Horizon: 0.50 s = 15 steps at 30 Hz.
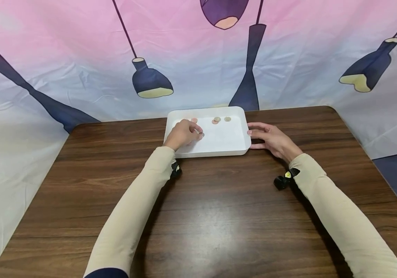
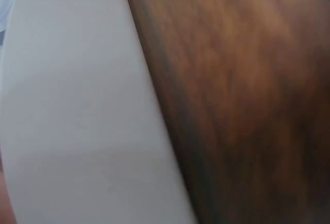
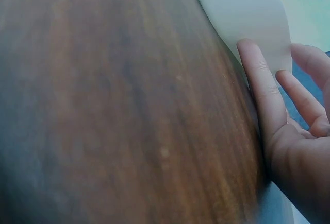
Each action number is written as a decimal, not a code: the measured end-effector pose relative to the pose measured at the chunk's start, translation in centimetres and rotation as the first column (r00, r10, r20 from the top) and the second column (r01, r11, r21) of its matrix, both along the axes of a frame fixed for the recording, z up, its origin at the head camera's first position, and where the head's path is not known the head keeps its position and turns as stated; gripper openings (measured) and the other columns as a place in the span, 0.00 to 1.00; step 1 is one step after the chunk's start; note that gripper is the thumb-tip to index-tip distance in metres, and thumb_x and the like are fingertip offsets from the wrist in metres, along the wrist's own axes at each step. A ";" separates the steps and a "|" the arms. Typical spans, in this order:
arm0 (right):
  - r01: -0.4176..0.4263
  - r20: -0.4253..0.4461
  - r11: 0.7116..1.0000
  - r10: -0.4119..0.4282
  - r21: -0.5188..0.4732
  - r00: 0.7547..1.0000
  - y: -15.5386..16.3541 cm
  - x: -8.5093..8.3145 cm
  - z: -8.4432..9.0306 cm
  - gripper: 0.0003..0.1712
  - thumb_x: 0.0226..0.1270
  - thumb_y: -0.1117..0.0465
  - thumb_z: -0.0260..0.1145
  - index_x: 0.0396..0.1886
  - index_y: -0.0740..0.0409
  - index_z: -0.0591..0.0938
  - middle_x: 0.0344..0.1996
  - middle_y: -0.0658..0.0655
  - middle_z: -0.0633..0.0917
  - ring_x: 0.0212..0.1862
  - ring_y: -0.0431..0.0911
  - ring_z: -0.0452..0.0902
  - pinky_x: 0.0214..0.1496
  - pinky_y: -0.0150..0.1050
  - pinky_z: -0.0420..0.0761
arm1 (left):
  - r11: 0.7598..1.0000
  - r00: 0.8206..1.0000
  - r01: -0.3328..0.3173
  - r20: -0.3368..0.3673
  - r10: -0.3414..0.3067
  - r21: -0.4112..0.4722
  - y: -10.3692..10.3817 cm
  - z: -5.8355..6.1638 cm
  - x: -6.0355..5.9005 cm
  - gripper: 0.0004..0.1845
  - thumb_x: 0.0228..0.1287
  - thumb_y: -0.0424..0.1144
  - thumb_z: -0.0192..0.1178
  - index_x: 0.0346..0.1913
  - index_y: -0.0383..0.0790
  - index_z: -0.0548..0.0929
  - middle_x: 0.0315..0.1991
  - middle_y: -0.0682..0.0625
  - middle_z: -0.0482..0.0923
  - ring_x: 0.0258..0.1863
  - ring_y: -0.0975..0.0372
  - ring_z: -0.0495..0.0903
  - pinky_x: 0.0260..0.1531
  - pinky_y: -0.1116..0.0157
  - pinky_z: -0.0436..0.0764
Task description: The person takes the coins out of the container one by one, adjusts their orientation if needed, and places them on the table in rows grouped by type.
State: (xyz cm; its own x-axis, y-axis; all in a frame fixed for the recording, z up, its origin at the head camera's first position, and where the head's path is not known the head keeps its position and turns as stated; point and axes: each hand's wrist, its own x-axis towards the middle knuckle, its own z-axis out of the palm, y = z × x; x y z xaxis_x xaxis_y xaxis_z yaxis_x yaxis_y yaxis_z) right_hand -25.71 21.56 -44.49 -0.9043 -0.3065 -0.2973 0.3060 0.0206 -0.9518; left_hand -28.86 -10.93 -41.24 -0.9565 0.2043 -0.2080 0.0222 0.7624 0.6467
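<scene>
Surface: dark wood table, lamp-print cloth behind.
Coin: in the white tray, left part, pinched by your left hand.
Right hand: fingers straight, steadying tray's right wall.
Advice: lift gently; keep the tray braced.

Even, soft light fills the head view, which is sharp throughout; a pale sheen lies on the wooden table between the sleeves, and soft shadows fall beside both forearms. Straight lines bow at the frame edges. Both wrist views are dim and badly out of focus, the left one almost wholly smeared.
</scene>
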 end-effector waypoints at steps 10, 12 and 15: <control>-0.004 -0.004 1.000 0.004 0.012 1.000 -0.2 0.0 0.0 0.34 0.82 0.57 0.63 0.81 0.58 0.65 0.64 0.56 0.75 0.56 0.43 0.81 0.56 0.41 0.87 | 0.978 0.999 -0.041 0.033 0.035 0.205 -0.9 -1.2 0.3 0.13 0.68 0.35 0.72 0.54 0.41 0.91 0.35 0.49 0.77 0.20 0.65 0.68 0.22 0.70 0.69; 0.003 -0.004 1.000 -0.003 0.018 1.000 -0.1 0.0 0.0 0.34 0.82 0.57 0.63 0.81 0.58 0.65 0.65 0.56 0.74 0.56 0.43 0.81 0.55 0.41 0.87 | 0.979 0.998 -0.048 0.035 0.042 0.198 -0.8 -1.1 0.2 0.12 0.68 0.37 0.72 0.53 0.42 0.92 0.37 0.49 0.75 0.18 0.66 0.67 0.21 0.70 0.69; 0.006 -0.002 1.000 -0.006 0.018 1.000 -0.2 0.0 0.0 0.34 0.82 0.58 0.63 0.81 0.58 0.65 0.66 0.57 0.74 0.56 0.43 0.81 0.55 0.41 0.87 | 0.982 0.998 -0.055 0.042 0.048 0.180 -0.6 -0.9 0.2 0.11 0.69 0.38 0.72 0.52 0.43 0.92 0.41 0.48 0.73 0.16 0.66 0.67 0.20 0.70 0.69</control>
State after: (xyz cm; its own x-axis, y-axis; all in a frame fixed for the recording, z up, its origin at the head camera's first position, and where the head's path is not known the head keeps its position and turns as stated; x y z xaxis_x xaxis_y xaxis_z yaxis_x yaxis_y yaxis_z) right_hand -25.75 21.39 -44.44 -0.9068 -0.2954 -0.3006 0.3039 0.0357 -0.9520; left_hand -28.71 -11.52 -42.16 -0.9591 0.1921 -0.2079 -0.0410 0.6323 0.7736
